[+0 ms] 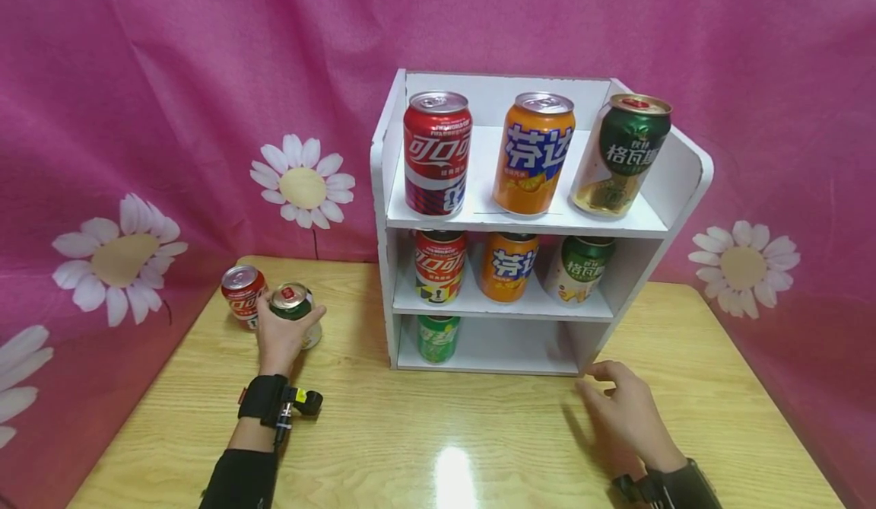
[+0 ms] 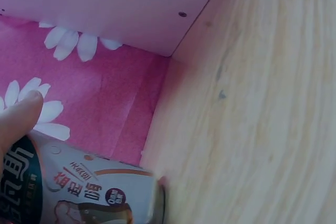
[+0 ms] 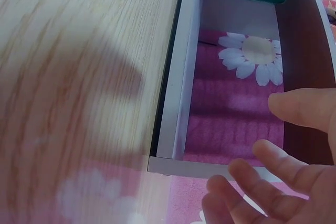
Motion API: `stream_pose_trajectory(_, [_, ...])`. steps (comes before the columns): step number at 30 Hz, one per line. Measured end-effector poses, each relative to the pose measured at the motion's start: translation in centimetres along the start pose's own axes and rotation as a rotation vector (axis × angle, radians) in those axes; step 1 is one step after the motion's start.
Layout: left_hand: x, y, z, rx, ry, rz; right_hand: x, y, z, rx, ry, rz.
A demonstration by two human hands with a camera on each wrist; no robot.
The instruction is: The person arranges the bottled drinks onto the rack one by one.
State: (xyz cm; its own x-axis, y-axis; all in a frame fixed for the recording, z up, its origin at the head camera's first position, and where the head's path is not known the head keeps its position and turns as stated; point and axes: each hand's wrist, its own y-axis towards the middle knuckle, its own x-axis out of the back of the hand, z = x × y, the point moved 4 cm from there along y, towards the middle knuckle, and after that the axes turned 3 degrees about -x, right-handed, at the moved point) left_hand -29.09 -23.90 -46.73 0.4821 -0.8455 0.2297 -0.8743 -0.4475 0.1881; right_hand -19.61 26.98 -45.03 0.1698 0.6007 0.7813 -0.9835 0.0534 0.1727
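Note:
My left hand [image 1: 277,340] grips a green and white drink can [image 1: 292,313] with a gold lid on the table's left side. In the left wrist view the thumb lies along the upper part of this can [image 2: 100,182], and its lower end is close to the tabletop. A red cola can [image 1: 241,290] stands just left of that hand, partly covered by it. My right hand [image 1: 626,410], fingers loosely bent and holding nothing, hovers by the lower right corner of a white three-tier shelf [image 1: 506,372]. The right wrist view has its spread fingers in front of the bottom tier.
The top tier carries a red cola can [image 1: 438,151], an orange soda can [image 1: 534,155] and a green-gold can [image 1: 621,155]. On the middle tier are a red can [image 1: 439,265], an orange can [image 1: 508,265] and a green-white can [image 1: 582,269]. One green can [image 1: 438,338] stands bottom left.

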Motion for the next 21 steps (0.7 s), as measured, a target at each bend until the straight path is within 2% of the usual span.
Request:
stream_pose_trajectory(8, [0.0,-0.1,0.3,0.021,-0.032,-0.067,-0.3,0.1,-0.1,0.014,0.003,-0.004])
stream_pose_trajectory(15, [0.3,0.2,0.6,0.052,-0.039,-0.068,-0.3,0.1,-0.1,0.013,0.002,0.006])
stream_pose_trajectory(21, [0.2,0.2,-0.5,-0.031,0.003,-0.031,-0.2,0.0,-0.1,-0.001,0.004,0.018])
